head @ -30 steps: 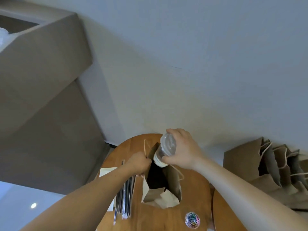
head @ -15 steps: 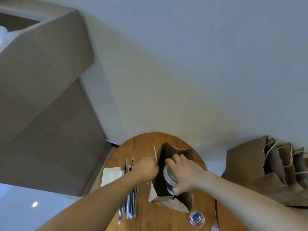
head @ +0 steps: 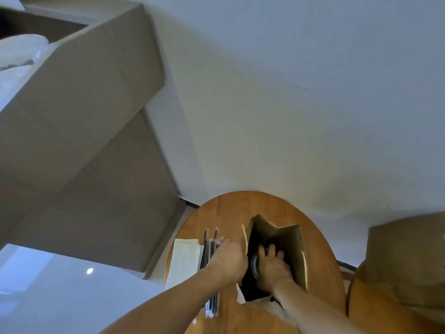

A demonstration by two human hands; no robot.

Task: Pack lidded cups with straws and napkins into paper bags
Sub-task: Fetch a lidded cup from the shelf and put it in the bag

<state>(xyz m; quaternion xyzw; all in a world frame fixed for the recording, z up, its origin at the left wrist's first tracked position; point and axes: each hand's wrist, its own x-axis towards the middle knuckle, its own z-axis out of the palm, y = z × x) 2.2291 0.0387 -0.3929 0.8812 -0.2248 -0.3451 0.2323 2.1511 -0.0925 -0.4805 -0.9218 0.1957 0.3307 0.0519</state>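
Note:
An open brown paper bag (head: 291,242) stands on the round wooden table (head: 228,213). My right hand (head: 272,268) is down inside the bag's mouth, fingers around a clear lidded cup (head: 254,265), of which only the rim shows in the dark. My left hand (head: 228,260) grips the bag's left edge beside its paper handle. Wrapped black straws (head: 210,247) lie left of the bag, with white napkins (head: 184,261) further left.
More brown paper bags (head: 404,256) stand at the right on a second wooden surface (head: 375,314). A grey wall and a boxed beam fill the upper view. The table's far edge lies just beyond the bag.
My right hand has carried the lidded cup from above the bag's mouth down into the bag. My left hand kept hold of the bag's left edge.

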